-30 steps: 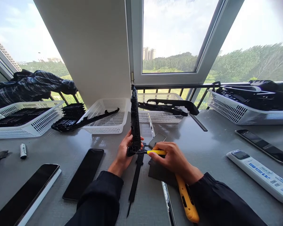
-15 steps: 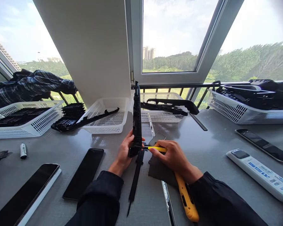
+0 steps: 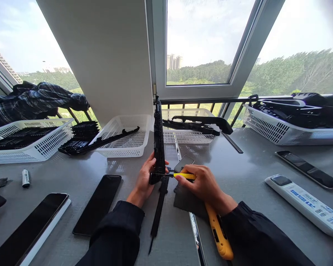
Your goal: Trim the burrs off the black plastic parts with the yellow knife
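Long black plastic strip (image 3: 159, 147), mid-frame, is grasped by the left hand (image 3: 143, 181); the right hand (image 3: 204, 185) pinches a slim yellow-handled tool (image 3: 184, 176).

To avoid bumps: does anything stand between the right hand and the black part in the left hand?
Only the yellow tool in the right hand, pointed at the lower end of the black part; nothing else visible does.

Grey tabletop (image 3: 246, 177), white slotted baskets (image 3: 124, 152), black phone (image 3: 97, 205), small white tube (image 3: 26, 178), white handheld device (image 3: 305, 203)

Black part (image 3: 158, 147) in left hand (image 3: 143, 181)
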A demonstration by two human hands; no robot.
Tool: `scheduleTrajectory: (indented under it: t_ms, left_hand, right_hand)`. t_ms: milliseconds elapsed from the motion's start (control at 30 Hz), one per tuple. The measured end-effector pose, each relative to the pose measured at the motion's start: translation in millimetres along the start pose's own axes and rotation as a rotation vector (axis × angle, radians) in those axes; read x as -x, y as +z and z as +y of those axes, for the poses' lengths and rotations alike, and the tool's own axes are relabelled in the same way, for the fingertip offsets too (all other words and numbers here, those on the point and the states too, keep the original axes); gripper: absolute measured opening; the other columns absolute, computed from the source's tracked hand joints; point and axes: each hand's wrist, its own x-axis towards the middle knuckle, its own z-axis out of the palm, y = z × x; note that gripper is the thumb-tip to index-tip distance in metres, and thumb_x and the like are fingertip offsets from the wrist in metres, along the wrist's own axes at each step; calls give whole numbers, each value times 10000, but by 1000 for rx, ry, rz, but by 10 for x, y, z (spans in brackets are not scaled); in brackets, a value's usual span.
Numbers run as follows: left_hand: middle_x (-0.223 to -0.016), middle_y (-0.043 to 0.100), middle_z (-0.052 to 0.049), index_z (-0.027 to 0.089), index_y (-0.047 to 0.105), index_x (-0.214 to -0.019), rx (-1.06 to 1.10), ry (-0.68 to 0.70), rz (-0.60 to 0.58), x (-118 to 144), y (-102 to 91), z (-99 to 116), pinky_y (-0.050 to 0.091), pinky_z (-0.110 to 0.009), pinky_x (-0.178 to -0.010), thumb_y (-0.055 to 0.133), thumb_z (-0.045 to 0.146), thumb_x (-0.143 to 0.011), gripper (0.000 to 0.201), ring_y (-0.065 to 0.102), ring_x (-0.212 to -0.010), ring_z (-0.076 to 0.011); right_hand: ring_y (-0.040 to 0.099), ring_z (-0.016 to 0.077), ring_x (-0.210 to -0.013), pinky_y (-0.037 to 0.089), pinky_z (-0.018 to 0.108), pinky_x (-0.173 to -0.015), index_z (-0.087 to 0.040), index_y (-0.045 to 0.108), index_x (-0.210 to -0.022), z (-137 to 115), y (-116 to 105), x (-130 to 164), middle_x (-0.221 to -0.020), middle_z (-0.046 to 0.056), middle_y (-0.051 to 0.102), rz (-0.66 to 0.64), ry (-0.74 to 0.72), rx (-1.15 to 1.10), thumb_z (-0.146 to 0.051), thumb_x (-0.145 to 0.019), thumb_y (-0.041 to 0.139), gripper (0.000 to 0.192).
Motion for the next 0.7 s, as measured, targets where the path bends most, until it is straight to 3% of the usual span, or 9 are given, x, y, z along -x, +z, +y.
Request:
scheduleTrajectory:
  t_ms: [267,500,700]
  left_hand:
    - [-874,781,-87,134,629,-1257,77,-19,9,-19,-20,12,561,-285,-635,599,272,-930,357,704,-663,-186]
    - [-857,783,-93,126,632,-1231,86,-27,9,-23,-26,5,573,-286,-653,559,244,-948,315,710,-657,-183]
    - [-890,789,-108,123,659,-1215,73,-44,-10,9,-9,27,566,-277,-630,578,249,-947,307,703,-654,-179]
  right_hand:
    - [547,118,-609,357,249,-623,-197,658,-697,-1,-6,2,-649,-2,629,-39,-62,32,-454,-917,676,339]
    - [605,134,-661,387,257,-663,-201,682,-743,28,-1,-1,-724,15,696,33,-33,11,-467,-949,645,339]
    - [536,115,-602,354,248,-613,-196,650,-691,3,-22,5,-643,-7,613,-44,-82,44,-444,-896,694,324]
